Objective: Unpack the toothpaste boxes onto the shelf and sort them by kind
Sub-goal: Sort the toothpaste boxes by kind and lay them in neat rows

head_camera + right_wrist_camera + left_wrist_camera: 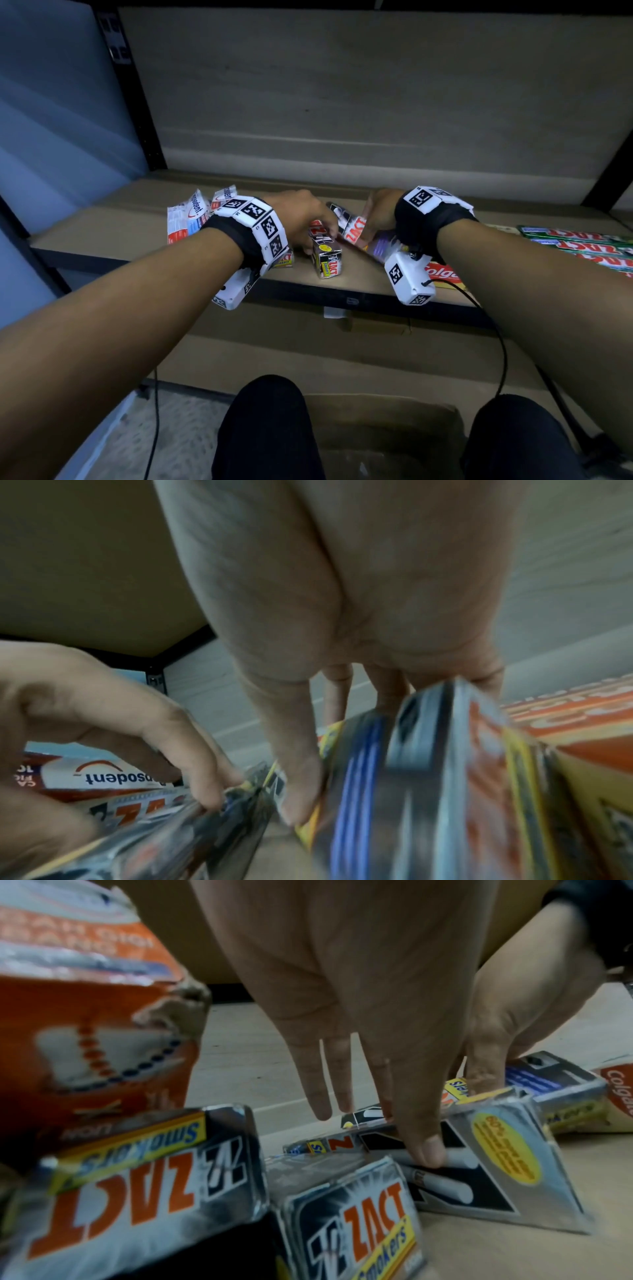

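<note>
head view, with both wrist views: a seated person reaches both forearms onto a brown shelf (144, 219) where toothpaste boxes lie in groups. the left hand (301, 219), fingers pointing down and fairly straight, has its thumb (424, 1150) pressing on the printed face of a silver zact smokers box (479, 1164) lying tilted among others; whether the fingers close round it cannot be told. two more zact smokers boxes (143, 1185) sit just below the left wrist, end faces toward that camera, and in the head view one such box (327, 262) rests near the front edge of the shelf. the right hand (380, 212) grasps another silver zact box (356, 229) between thumb and fingers, holding it raised and slanted beside the left hand; in the right wrist view this box (411, 791) is blurred. white and red pepsodent boxes (191, 216) lie at the left, behind the left wrist. a red colgate box (442, 272) lies at the front edge under the right wrist, and green zact boxes (582, 243) lie side by side at the far right. a brown cardboard box (383, 431) sits on the floor between the person's knees.
</note>
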Motion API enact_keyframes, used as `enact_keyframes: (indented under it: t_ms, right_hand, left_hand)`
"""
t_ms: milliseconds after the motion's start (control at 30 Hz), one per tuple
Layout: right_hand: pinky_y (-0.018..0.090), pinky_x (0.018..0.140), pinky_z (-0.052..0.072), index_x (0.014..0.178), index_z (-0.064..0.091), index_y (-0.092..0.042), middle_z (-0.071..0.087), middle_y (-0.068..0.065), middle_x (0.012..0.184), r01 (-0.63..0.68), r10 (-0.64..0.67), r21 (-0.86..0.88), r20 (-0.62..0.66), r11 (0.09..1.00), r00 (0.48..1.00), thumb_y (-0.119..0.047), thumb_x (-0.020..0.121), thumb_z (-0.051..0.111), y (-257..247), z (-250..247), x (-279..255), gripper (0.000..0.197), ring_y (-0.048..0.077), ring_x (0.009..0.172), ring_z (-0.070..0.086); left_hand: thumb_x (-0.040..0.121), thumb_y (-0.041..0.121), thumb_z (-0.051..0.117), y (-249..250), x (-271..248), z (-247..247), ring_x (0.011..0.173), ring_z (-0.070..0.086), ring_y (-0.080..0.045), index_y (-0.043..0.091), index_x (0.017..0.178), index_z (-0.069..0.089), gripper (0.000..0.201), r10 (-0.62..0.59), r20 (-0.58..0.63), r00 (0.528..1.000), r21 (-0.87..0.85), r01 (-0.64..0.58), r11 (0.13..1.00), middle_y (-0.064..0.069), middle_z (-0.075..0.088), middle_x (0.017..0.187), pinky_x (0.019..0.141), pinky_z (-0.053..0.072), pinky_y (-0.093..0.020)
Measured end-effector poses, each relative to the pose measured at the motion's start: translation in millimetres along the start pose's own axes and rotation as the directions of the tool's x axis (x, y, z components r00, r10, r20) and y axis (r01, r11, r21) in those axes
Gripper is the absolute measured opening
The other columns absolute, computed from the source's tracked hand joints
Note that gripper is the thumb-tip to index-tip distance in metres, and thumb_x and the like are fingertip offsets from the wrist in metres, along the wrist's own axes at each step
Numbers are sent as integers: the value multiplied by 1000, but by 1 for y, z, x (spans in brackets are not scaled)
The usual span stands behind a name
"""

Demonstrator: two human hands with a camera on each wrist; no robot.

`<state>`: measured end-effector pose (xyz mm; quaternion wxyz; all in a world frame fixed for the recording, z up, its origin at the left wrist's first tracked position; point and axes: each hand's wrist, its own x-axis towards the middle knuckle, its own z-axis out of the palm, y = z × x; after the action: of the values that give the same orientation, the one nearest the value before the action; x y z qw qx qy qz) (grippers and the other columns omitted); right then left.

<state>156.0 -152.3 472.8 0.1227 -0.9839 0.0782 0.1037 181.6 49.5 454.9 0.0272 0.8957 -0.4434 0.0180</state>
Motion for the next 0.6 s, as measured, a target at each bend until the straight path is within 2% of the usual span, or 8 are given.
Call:
enact_keyframes:
  t_ms: [67, 133, 267, 400, 433, 467, 533, 600]
  right_hand:
    - [31, 84, 55, 89, 73, -17, 72, -1, 85, 33, -31, 60, -40, 998, 999, -25, 52, 94, -2, 0, -12, 44, 24, 88, 69]
    - [24, 76, 46, 104, 71, -13, 66, 0, 93, 57, -54, 62, -60, 996, 997, -12, 68, 88, 0, 1, -12, 40, 19, 89, 62]
    - [23, 58, 44, 111, 70, -12, 67, 2, 92, 104, -102, 21, -105, 994, 989, -15, 71, 87, 1, 1, -7, 43, 18, 82, 60]
    - [16, 43, 43, 107, 71, -14, 61, -7, 66, 121, -120, 7, -92, 993, 988, -14, 71, 86, 9, -2, -5, 39, 9, 55, 55]
    - [15, 44, 44, 106, 70, -14, 60, -6, 64, 105, -105, 8, -63, 994, 992, -13, 72, 84, 10, -4, -5, 37, 8, 53, 53]
    - [17, 51, 47, 105, 70, -13, 62, -4, 66, 91, -91, 12, -29, 996, 995, -13, 71, 84, 11, -5, -5, 37, 10, 56, 54]
    - [28, 70, 56, 107, 73, -12, 70, 3, 76, 55, -56, 17, 17, 998, 998, -18, 66, 87, 13, -7, -4, 44, 17, 65, 60]
    - [39, 88, 58, 108, 74, -12, 76, 8, 94, 46, -47, 31, 28, 998, 999, -19, 64, 89, 13, -8, -8, 47, 21, 77, 66]
  left_hand:
    - [65, 19, 87, 0, -1, 1, 102, 60, -14, 35, 111, 69, 51, -9, 16, 1000, -27, 9, 1000, 8, 67, 112, 88, 50, -33]
    - [63, 25, 86, 0, 0, 2, 101, 62, -14, 37, 110, 68, 51, 6, 8, 1000, -45, -6, 999, 9, 68, 110, 88, 52, -34]
    - [65, 24, 84, 6, 5, 5, 101, 63, -17, 32, 109, 69, 47, 39, -33, 999, -57, -41, 998, 6, 69, 109, 88, 49, -29]
    - [64, 27, 86, 19, 19, 4, 98, 61, -17, 25, 107, 67, 48, 84, -25, 996, -39, -85, 996, 6, 65, 105, 85, 48, -30]
    - [62, 28, 88, 22, 23, 4, 95, 60, -17, 24, 106, 67, 49, 86, -26, 996, -42, -87, 995, 6, 63, 101, 83, 48, -30]
    - [60, 30, 89, 24, 26, 6, 92, 59, -16, 23, 104, 67, 50, 80, -31, 996, -51, -82, 995, 8, 60, 97, 82, 49, -31]
    - [57, 32, 91, 28, 30, 9, 86, 56, -13, 22, 101, 67, 50, 85, -56, 995, -63, -89, 994, 10, 55, 92, 79, 50, -32]
    - [55, 32, 92, 30, 33, 10, 87, 56, -13, 22, 100, 66, 52, 67, -48, 997, -77, -71, 995, 9, 56, 93, 77, 49, -29]
